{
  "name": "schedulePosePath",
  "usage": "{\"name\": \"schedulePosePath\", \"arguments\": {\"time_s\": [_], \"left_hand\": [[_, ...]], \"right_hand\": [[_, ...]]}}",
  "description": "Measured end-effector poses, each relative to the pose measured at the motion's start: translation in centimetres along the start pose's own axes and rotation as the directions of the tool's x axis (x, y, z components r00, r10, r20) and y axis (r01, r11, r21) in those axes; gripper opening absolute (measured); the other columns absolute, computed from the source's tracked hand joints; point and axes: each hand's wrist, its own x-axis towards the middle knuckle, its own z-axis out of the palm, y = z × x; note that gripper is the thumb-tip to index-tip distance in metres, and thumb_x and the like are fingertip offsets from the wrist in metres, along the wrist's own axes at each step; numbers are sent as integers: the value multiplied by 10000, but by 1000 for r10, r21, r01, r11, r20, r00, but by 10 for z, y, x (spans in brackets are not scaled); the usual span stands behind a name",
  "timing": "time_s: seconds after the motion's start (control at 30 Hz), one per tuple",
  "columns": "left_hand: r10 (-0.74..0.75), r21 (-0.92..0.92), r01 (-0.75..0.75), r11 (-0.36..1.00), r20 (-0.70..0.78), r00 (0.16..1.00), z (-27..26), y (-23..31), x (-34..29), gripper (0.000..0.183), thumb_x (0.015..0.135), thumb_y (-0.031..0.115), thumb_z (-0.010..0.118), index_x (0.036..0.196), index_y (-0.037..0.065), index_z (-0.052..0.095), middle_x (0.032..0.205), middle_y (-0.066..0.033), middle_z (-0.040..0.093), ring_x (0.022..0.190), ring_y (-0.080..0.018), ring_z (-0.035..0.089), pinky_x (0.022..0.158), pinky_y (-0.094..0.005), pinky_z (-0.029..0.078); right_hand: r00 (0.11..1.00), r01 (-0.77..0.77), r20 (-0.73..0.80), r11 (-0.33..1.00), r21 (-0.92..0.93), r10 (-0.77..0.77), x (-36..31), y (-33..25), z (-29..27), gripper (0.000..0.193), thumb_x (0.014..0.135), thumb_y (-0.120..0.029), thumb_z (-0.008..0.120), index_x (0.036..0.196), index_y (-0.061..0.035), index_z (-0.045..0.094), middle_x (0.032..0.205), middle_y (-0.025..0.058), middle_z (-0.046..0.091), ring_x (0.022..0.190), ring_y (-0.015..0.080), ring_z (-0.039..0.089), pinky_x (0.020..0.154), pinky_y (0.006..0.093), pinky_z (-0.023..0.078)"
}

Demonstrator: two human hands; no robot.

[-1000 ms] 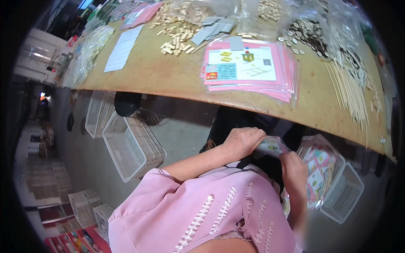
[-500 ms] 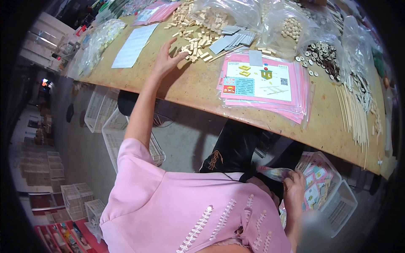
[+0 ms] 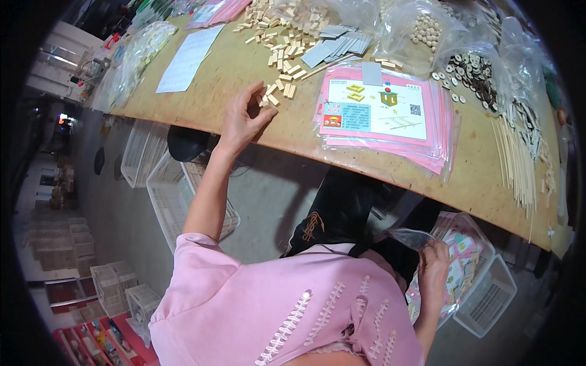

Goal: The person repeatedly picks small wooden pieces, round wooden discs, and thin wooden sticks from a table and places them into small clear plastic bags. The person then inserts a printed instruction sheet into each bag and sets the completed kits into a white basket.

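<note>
My left hand (image 3: 241, 119) rests low over the table near its front edge, thumb and fingers curved but apart. Several small wooden blocks (image 3: 270, 97) lie at its fingertips, in the gap between thumb and fingers. More blocks (image 3: 284, 56) spread up from there in a loose pile. Down at my right side, my right hand (image 3: 434, 259) is closed on the edge of a clear plastic bag (image 3: 410, 236). What the bag contains cannot be made out. Beneath that hand stands a white basket (image 3: 485, 263) with printed packets (image 3: 462, 247) in it.
Pink printed sheets in clear sleeves (image 3: 375, 143) are stacked mid-table, a grey card (image 3: 372, 74) on top. Further back are grey cards (image 3: 339, 49), wooden beads (image 3: 425, 32) and round discs (image 3: 470, 76). Thin sticks (image 3: 514, 161) lie right, a white paper (image 3: 188, 61) left.
My left hand has come down toward the table's near edge, and several blocks now lie apart from the pile beside it. My right hand has shifted slightly with the bag, which hangs wider.
</note>
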Motion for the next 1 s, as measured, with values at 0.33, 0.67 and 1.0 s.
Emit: {"name": "schedulePosePath", "arguments": {"time_s": [0.33,0.67,1.0], "left_hand": [[123,-103,-103,989,208,970,-24,5,-4,462,900,-19,589,1344,105,605,1171,-67,583,1071,-182,588,957,-313,481],[146,43,-176,983,386,911,-24,27,25,365,888,75,694,1249,107,650,1005,-66,598,935,-226,592,846,-340,503],[135,152,-211,965,401,906,-25,50,25,353,865,180,768,1170,56,643,999,-62,632,912,-167,612,811,-310,507]], "right_hand": [[1000,-4,1,1000,0,4,-1,3,-6,87,824,2,651,889,57,663,1089,219,646,1055,410,596,920,468,490],[1000,6,2,998,-62,-5,-2,0,-5,107,818,1,683,908,52,655,1088,198,651,1044,391,603,901,452,496],[1000,3,-3,999,-47,-3,-5,7,-4,116,822,0,676,924,48,649,1095,197,648,1053,391,600,916,449,491]]}}
